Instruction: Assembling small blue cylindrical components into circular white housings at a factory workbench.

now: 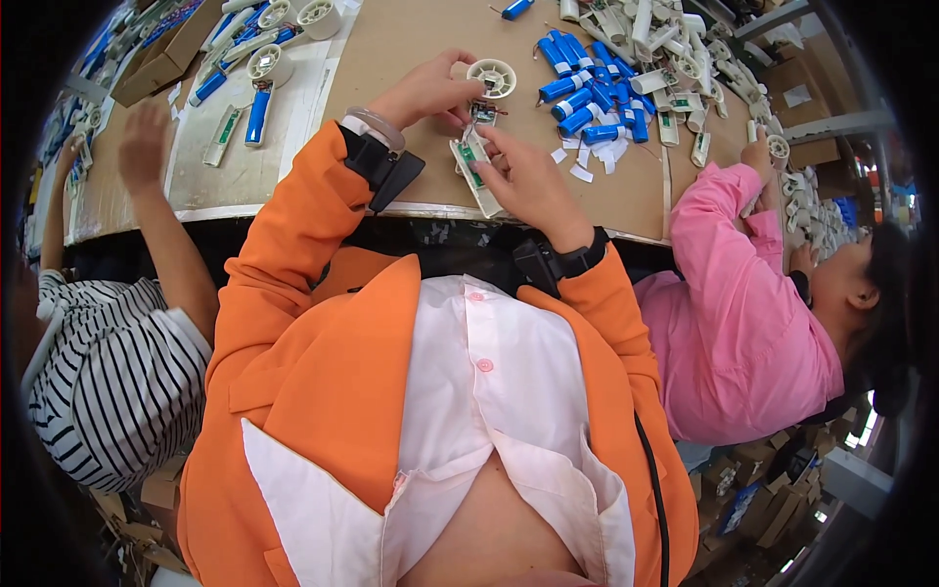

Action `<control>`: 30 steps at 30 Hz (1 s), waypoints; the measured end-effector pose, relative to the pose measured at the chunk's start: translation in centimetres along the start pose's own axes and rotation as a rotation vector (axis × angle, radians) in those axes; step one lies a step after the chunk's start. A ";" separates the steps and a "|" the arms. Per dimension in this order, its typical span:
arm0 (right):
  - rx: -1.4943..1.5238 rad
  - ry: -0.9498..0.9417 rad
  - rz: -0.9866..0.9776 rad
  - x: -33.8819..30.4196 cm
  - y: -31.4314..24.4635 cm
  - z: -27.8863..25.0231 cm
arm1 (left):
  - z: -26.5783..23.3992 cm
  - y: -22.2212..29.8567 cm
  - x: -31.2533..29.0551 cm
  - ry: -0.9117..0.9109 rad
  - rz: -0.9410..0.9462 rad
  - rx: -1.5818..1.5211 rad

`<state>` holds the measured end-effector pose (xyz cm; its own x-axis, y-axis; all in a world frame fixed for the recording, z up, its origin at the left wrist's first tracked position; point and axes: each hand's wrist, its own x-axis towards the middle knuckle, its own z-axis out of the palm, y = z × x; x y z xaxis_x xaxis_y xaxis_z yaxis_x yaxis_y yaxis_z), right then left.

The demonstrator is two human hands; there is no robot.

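Note:
In front of me is an opened white plastic fan housing, its round spoked head pointing away and its long handle shell toward me. A green circuit board shows inside the handle. Small wires and parts lie between head and handle. My left hand is closed at the neck, fingertips by the head and wires. Thumb and forefinger of my right hand pinch the handle's upper part, near the board. My fingers partly cover the neck, so what exactly the left fingertips grip is hard to see.
Several blue battery cells and white paper slips lie to the right. Beyond them rises a pile of white shells. More fan parts and a cardboard box are at left. Co-workers sit on both sides, a pink sleeve at right.

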<state>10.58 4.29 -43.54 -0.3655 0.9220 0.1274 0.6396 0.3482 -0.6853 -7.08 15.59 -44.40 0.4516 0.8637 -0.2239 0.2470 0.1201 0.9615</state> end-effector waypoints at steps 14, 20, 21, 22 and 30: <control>-0.203 0.056 -0.299 -0.6 1.3 0.8 | -1.0 -0.5 -1.6 -0.018 0.261 0.647; -0.306 0.012 -0.229 -0.5 1.9 -0.4 | -1.2 -1.0 -1.9 -0.044 0.299 0.752; -0.310 0.019 -0.223 -0.5 2.0 -0.7 | -1.1 -0.7 -1.7 -0.027 0.268 0.771; -0.261 -0.017 -0.210 -0.6 1.9 -1.0 | -1.0 -0.4 -1.8 -0.034 0.277 0.772; -0.294 0.242 -0.163 0.2 6.2 -6.5 | -0.4 -0.1 -2.8 0.034 0.337 0.666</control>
<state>18.83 7.76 -43.06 -0.3309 0.8517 0.4063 0.7655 0.4941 -0.4122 -8.67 13.34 -43.80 0.5707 0.8171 0.0817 0.5718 -0.4669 0.6746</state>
